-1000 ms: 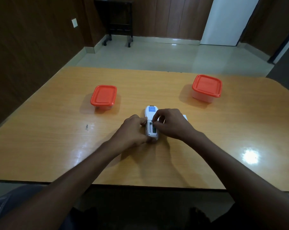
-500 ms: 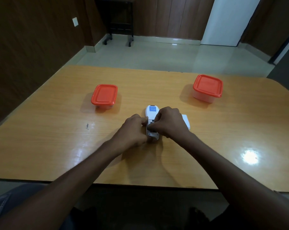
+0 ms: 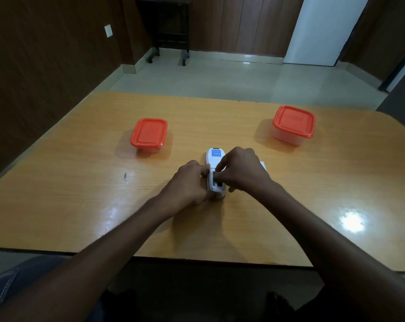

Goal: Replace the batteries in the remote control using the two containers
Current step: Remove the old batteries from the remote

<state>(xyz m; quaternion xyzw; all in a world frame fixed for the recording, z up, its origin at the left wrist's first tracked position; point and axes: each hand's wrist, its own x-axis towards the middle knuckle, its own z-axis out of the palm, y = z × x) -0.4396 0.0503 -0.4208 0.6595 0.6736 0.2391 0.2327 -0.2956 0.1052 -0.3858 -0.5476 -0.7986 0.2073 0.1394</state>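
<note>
a white plastic remote control (image 3: 214,159) lies face down near the middle of a glossy orange-brown wooden table (image 3: 80,205), its blue-labelled end pointing to 12 o'clock and its open battery bay at the 6 o'clock end. the left hand (image 3: 188,182) grips the remote's 9 o'clock side, fingers curled against its edge. the right hand (image 3: 242,174) comes in from 3 o'clock, its curled fingers and thumb reaching into the bay; whether they pinch a battery i cannot tell, as the fingertips cover it. a flat white piece (image 3: 263,165) peeks out from behind the right hand at the remote's 3 o'clock. a small clear plastic container with an orange lid (image 3: 149,134) sits shut at 10 o'clock from the remote, well apart, and a taller clear container with an orange lid (image 3: 294,123) sits shut at 2 o'clock, also well apart.
</note>
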